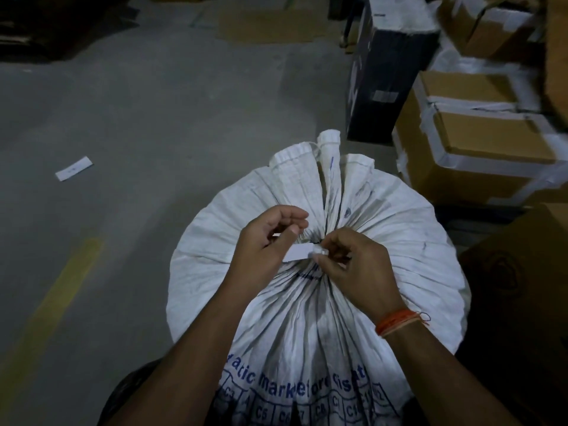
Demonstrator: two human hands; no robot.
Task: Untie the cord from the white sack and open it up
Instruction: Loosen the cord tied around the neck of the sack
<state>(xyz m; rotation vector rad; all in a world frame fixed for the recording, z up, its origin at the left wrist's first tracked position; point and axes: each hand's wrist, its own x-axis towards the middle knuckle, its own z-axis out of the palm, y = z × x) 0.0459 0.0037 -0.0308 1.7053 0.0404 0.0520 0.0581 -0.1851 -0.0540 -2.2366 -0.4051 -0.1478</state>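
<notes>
A full white woven sack (408, 256) with blue print stands in front of me, its mouth gathered into tight pleats at the middle. A thin dark cord (316, 242) binds the gathered neck, mostly hidden by my fingers. A small white tag (296, 253) sticks out at the knot. My left hand (264, 250) pinches a white strip just left of the neck. My right hand (353, 269) pinches the tag's end at the knot. An orange thread band circles my right wrist.
Taped cardboard boxes (479, 139) are stacked at the right, close to the sack. A black box (384, 78) stands behind it. Concrete floor (153, 118) lies to the left, with a yellow line (58, 296) and a loose paper slip (73, 169).
</notes>
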